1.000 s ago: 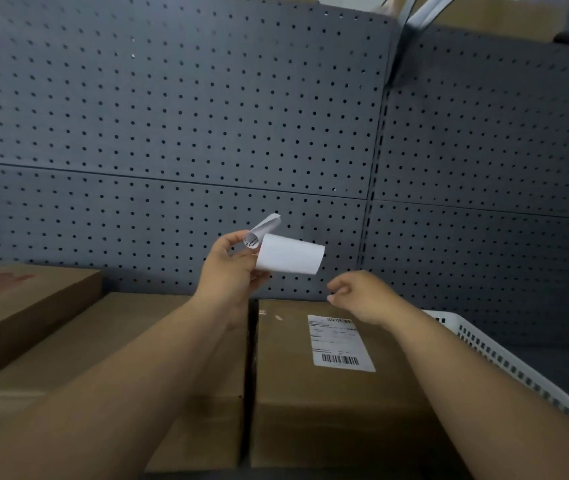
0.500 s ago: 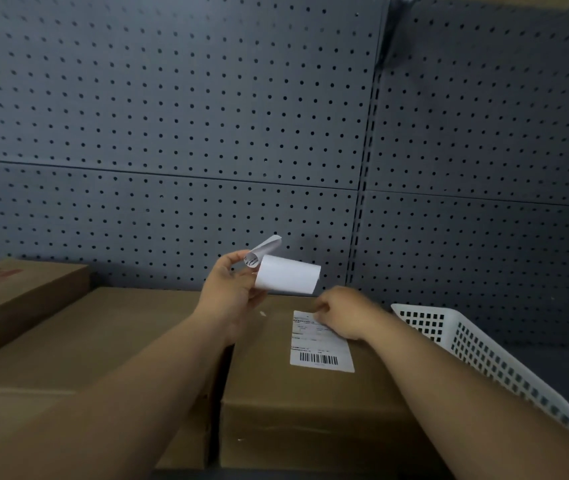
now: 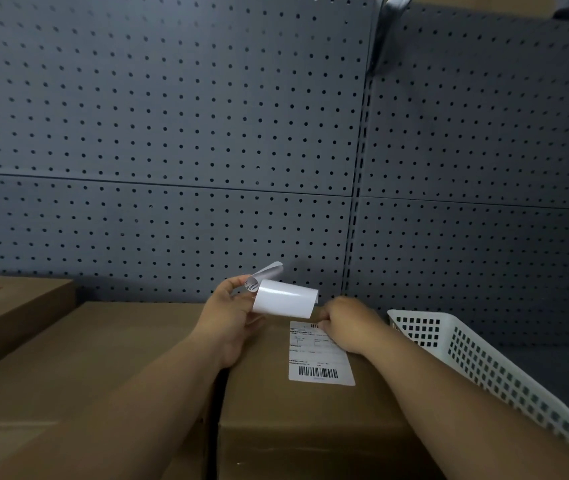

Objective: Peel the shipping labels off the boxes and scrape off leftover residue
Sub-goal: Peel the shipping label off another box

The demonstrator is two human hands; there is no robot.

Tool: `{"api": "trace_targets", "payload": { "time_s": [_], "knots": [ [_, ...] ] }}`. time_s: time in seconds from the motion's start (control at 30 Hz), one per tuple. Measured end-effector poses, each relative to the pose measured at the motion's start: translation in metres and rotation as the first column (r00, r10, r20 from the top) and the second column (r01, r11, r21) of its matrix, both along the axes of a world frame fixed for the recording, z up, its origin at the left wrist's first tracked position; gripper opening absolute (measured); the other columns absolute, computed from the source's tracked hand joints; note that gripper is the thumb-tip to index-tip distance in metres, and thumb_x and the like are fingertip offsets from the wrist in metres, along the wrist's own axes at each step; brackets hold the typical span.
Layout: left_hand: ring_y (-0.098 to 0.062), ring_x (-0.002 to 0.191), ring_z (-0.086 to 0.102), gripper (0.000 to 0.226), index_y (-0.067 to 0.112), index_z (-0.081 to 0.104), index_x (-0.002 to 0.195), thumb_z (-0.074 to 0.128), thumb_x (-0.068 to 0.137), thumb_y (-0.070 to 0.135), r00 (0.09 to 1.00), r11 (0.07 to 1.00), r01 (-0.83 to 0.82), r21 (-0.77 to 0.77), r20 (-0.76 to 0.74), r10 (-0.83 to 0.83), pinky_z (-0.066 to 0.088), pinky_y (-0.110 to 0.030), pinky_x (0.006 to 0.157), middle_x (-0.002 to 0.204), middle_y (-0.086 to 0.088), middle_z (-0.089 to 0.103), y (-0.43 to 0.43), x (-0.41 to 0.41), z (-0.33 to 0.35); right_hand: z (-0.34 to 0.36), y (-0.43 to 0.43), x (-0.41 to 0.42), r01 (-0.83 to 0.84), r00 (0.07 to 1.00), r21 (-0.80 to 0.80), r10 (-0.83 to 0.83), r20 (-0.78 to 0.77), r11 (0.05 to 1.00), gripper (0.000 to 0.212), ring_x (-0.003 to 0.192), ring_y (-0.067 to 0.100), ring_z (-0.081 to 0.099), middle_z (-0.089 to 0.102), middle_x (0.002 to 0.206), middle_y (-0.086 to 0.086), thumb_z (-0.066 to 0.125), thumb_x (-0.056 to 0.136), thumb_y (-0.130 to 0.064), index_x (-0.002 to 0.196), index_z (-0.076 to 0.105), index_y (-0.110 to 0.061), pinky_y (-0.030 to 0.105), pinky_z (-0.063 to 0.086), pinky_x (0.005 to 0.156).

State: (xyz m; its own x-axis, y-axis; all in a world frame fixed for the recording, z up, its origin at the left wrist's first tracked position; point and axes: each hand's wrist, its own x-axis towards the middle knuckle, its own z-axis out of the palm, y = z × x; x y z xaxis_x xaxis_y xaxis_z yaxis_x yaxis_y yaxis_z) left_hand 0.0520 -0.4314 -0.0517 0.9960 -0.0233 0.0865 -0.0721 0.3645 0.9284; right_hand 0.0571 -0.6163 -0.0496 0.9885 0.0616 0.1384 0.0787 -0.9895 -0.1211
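Head: white basket (image 3: 483,358) beside labelled box (image 3: 310,427)

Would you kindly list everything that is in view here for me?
labelled cardboard box: one, brown, centre right
other cardboard boxes: two, brown, to its left
shipping label: one, white with barcode, stuck on the labelled box's top
peeled labels: apparently two, white, curled, held above the boxes
plastic basket: one, white, far right
pegboard: grey, behind everything
left hand: holds the peeled labels
right hand: curled fingers at the shipping label's top edge
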Motion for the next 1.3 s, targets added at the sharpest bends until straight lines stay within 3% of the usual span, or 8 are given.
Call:
{"api": "trace_targets", "payload": {
  "time_s": [0.2, 0.47, 0.57, 0.67, 0.77, 0.9, 1.07, 1.3],
  "knots": [
    [-0.023, 0.084, 0.065, 0.022, 0.016, 0.054, 0.106, 0.055, 0.091, 0.0, 0.999, 0.999, 0.049, 0.002, -0.011, -0.048, 0.05, -0.04, 0.09, 0.1, -0.011, 0.068, 0.0009, 0.0001, -0.0021, 0.0019, 0.0009, -0.0005, -0.002, 1.0, 0.036, 0.003, -0.011, 0.999, 0.026, 0.101, 0.024, 0.056, 0.058, 0.114, 0.011, 0.046, 0.096, -0.023, 0.112, 0.057, -0.006, 0.027, 0.037, 0.069],
    [-0.022, 0.08, 0.066, 0.02, 0.014, 0.055, 0.106, 0.056, 0.09, 0.001, 1.0, 1.0, 0.017, -0.019, 0.002, -0.017, 0.054, -0.031, 0.069, 0.101, -0.014, 0.068, 0.0008, -0.0027, -0.0018, 0.0016, 0.0027, 0.0021, 0.015, 1.0, 0.045, -0.014, -0.024, 0.999, 0.03, 0.103, 0.024, 0.057, 0.058, 0.114, 0.01, 0.046, 0.096, -0.028, 0.116, 0.055, -0.008, 0.029, 0.039, 0.071],
    [-0.022, 0.079, 0.064, 0.017, 0.015, 0.055, 0.103, 0.057, 0.091, 0.004, 1.0, 1.0, -0.016, -0.006, 0.014, 0.017, 0.05, -0.034, 0.07, 0.098, -0.012, 0.068, 0.0004, -0.0023, -0.0021, 0.0023, 0.0038, 0.0032, 0.013, 0.999, 0.038, -0.012, -0.034, 0.999, 0.025, 0.085, 0.02, 0.054, 0.055, 0.091, 0.007, 0.045, 0.097, -0.028, 0.097, 0.059, -0.007, 0.026, 0.034, 0.057],
    [-0.022, 0.08, 0.064, 0.017, 0.016, 0.055, 0.101, 0.055, 0.092, 0.002, 1.0, 0.999, -0.024, -0.021, 0.011, 0.024, 0.051, -0.036, 0.075, 0.095, -0.01, 0.068, -0.0001, -0.0019, -0.0018, 0.0015, 0.0028, 0.0062, 0.032, 0.999, 0.067, -0.029, -0.034, 0.997, 0.034, 0.061, 0.013, 0.041, 0.04, 0.065, 0.0, 0.047, 0.096, -0.026, 0.064, 0.045, -0.012, 0.024, 0.027, 0.049],
    [-0.023, 0.085, 0.063, 0.016, 0.017, 0.055, 0.098, 0.053, 0.093, 0.002, 1.0, 0.999, -0.026, -0.043, -0.005, 0.025, 0.052, -0.038, 0.08, 0.098, -0.011, 0.066, -0.0006, -0.0021, -0.0012, 0.0009, 0.0012, 0.0073, 0.04, 0.998, 0.106, -0.034, -0.051, 0.994, 0.04, 0.056, 0.012, 0.038, 0.041, 0.063, 0.002, 0.048, 0.095, -0.024, 0.058, 0.038, -0.015, 0.025, 0.026, 0.05],
    [-0.022, 0.09, 0.063, 0.009, 0.017, 0.054, 0.096, 0.054, 0.094, 0.009, 1.0, 0.997, -0.017, -0.081, -0.018, 0.015, 0.054, -0.035, 0.078, 0.106, -0.012, 0.064, -0.0008, -0.0015, -0.0004, 0.0011, 0.0017, 0.003, 0.028, 0.999, 0.119, -0.023, -0.042, 0.992, 0.029, 0.083, 0.021, 0.057, 0.063, 0.098, 0.017, 0.047, 0.096, -0.025, 0.087, 0.061, -0.001, 0.029, 0.033, 0.059],
    [-0.029, 0.101, 0.062, 0.009, 0.016, 0.053, 0.099, 0.057, 0.092, 0.021, 0.999, 0.996, -0.048, -0.07, -0.026, 0.046, 0.054, -0.035, 0.067, 0.116, -0.017, 0.059, -0.0008, -0.0006, -0.0008, 0.0005, -0.0003, 0.0027, 0.003, 0.999, 0.122, 0.002, -0.037, 0.992, 0.037, 0.086, 0.027, 0.059, 0.063, 0.101, 0.02, 0.047, 0.095, -0.026, 0.102, 0.065, 0.006, 0.031, 0.042, 0.067],
    [-0.027, 0.099, 0.061, 0.016, 0.015, 0.052, 0.108, 0.057, 0.093, 0.016, 0.997, 0.997, -0.043, -0.056, -0.065, 0.039, 0.053, -0.041, 0.082, 0.117, -0.016, 0.059, 0.0004, 0.0037, -0.0051, 0.001, -0.0038, 0.0054, 0.009, 0.999, 0.141, -0.002, -0.051, 0.99, 0.027, 0.101, 0.024, 0.058, 0.061, 0.118, 0.014, 0.044, 0.097, -0.018, 0.11, 0.061, -0.002, 0.026, 0.037, 0.073]
  ]
}}
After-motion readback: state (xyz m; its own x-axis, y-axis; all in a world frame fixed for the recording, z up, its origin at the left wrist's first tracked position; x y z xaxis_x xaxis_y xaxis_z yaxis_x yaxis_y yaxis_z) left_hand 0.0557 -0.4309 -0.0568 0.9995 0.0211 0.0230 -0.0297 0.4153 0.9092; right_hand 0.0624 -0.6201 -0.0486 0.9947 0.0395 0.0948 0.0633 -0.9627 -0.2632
